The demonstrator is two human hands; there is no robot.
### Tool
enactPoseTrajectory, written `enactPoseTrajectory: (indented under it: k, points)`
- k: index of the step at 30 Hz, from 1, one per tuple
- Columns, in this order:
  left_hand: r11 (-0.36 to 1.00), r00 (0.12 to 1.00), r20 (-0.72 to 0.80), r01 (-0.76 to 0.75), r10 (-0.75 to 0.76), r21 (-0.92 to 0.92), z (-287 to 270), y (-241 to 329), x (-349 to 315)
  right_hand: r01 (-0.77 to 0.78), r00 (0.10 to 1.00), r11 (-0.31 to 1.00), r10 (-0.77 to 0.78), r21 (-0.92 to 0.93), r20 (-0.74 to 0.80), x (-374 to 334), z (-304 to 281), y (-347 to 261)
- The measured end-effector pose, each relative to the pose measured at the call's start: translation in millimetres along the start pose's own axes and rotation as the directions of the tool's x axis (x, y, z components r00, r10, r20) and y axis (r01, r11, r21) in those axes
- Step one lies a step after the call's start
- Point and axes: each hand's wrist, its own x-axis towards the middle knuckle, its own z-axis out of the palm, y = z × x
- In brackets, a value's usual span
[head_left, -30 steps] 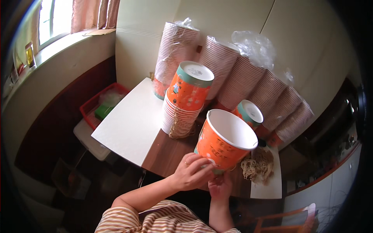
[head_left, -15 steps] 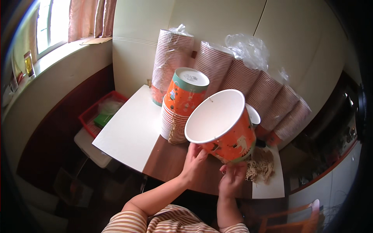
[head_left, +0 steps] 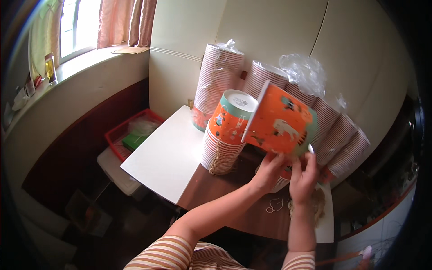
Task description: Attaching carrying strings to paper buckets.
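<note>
A large orange paper bucket [head_left: 281, 121] with a green base band and printed figures is held up over the table, tipped so its white rim faces left. My left hand [head_left: 268, 173] is closed at its lower side. My right hand [head_left: 303, 177] has thumb and fingers bent around the base end; its grip is partly hidden. To the left stands a stack of upside-down paper buckets [head_left: 223, 153], with twine [head_left: 220, 164] hanging along its side. Behind my hands another stack of buckets [head_left: 280, 184] shows in part. A twine bundle [head_left: 320, 204] lies behind my right forearm.
Tall stacks of nested buckets [head_left: 219, 78] line the wall, some in clear plastic wrap [head_left: 303, 72]. The table [head_left: 157, 157] has white and brown sections. A red basket [head_left: 114, 141] sits beyond its left edge. A loose twine end [head_left: 274, 207] lies on the brown part.
The bucket has turned so its outer side, not its open mouth, faces me. Both hands have risen and shifted right, closer together beneath it. The head view has shifted slightly.
</note>
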Motion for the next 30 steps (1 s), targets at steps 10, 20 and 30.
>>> enactPoseTrajectory:
  k: [10, 20, 30]
  points:
    - [0.932, 0.998, 0.057, 0.032, -0.012, -0.361, 14.9, 35.9, 93.4, 0.450, 0.838, 0.871, -0.337, -0.197, 0.429, 143.9, 21.0, -5.8]
    - [0.900, 1.000, 0.021, 0.000, 0.010, -0.435, -41.1, 41.8, 102.8, 0.379, 0.761, 0.901, -0.174, -0.210, 0.626, 157.7, 91.4, 8.7]
    - [0.874, 0.994, 0.106, 0.073, -0.025, -0.480, -67.0, 42.0, 87.3, 0.406, 0.717, 0.880, -0.139, -0.246, 0.683, 143.7, 120.9, 17.6]
